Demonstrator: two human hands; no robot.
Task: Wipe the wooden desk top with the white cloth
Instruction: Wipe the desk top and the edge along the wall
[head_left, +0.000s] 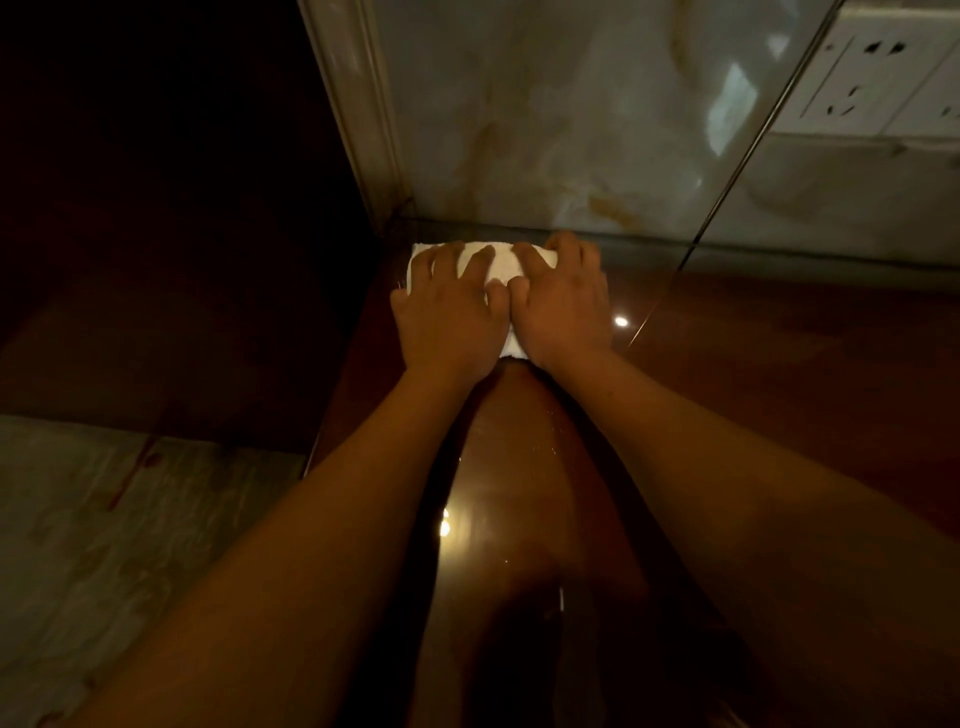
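Nearest me, both my bare forearms reach forward over the glossy desk, which shows light glints and a few small droplets between the arms. My left hand lies flat, palm down, fingers spread wide, pressing on the left part of the cloth. My right hand lies beside it, thumbs almost touching, its fingers also spread and flat, covering the cloth's right part. Neither hand is closed around the cloth; both press it onto the wood.

The cloth is a folded white pad at the desk's far left corner, just short of the back edge. I see it between the fingers, at its far left corner past my left hand, and as a small piece between the wrists. Its long axis seems to run left to right, along the back edge, though the hands hide too much for me to be sure.

Beyond, a marbled wall rises from the back edge, with a pale moulding at its left. At the far right, white sockets sit on the wall. I can read no writing or brand anywhere. Left of the desk lies a pale floor.
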